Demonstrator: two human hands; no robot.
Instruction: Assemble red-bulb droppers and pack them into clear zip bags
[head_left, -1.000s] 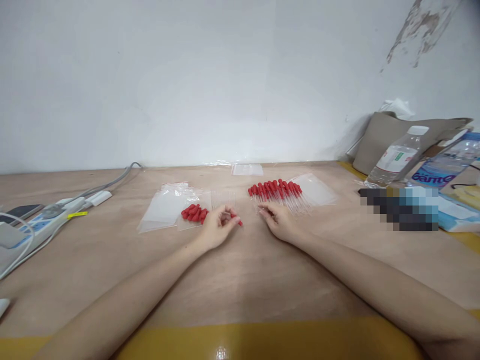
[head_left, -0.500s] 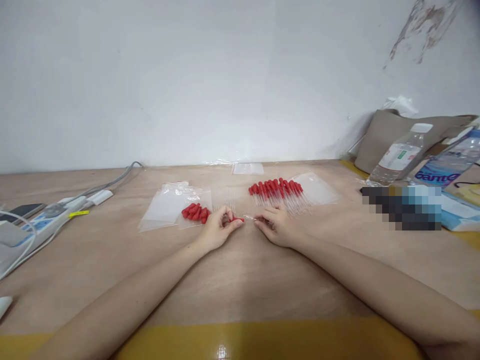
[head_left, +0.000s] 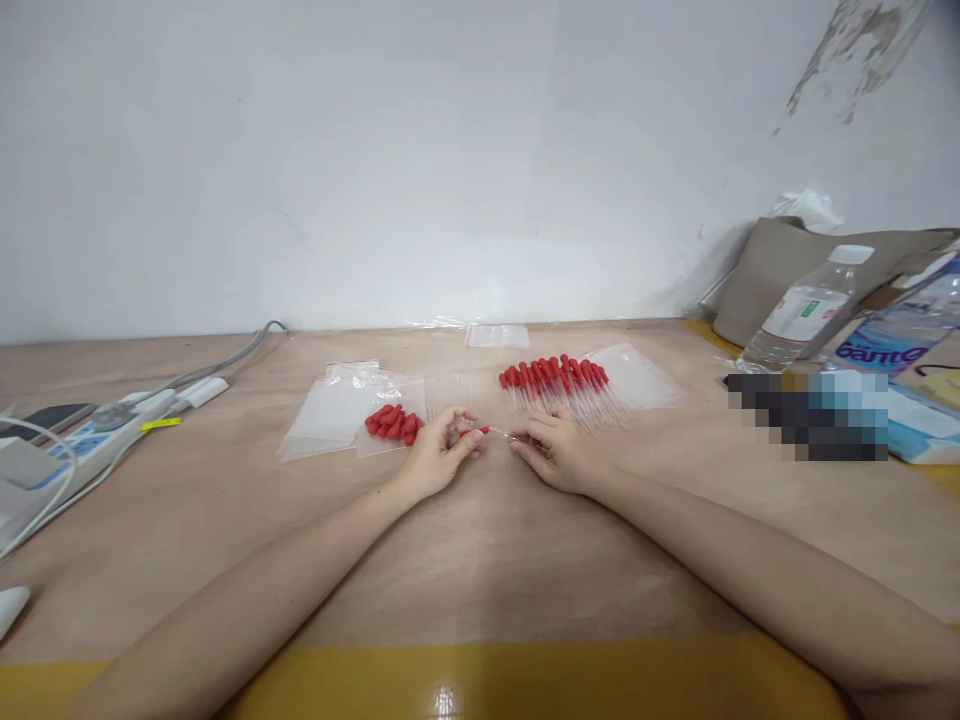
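Note:
My left hand (head_left: 439, 450) pinches a red rubber bulb (head_left: 475, 431) between thumb and fingers. My right hand (head_left: 553, 450) grips a thin clear dropper tube (head_left: 501, 433), whose tip points left and meets the open end of the bulb; whether it is inside, I cannot tell. Left of my left hand lies a heap of loose red rubber bulbs (head_left: 390, 424) on a clear bag. Just behind that hand, a row of bare clear tubes (head_left: 450, 391) lies on the table. Beyond my right hand, several droppers with red bulbs (head_left: 559, 376) lie side by side.
Clear plastic bags (head_left: 319, 415) lie at the left, with more bags (head_left: 641, 375) at the right. A power strip (head_left: 101, 435) with cables is far left. Plastic bottles (head_left: 806, 315), a grey bag (head_left: 750, 275) and a blue packet (head_left: 926, 420) crowd the right.
The bulb has tilted slightly upward, and the tube's tip now meets its end. My left fingers have loosened and shifted a little; my right hand has barely moved.

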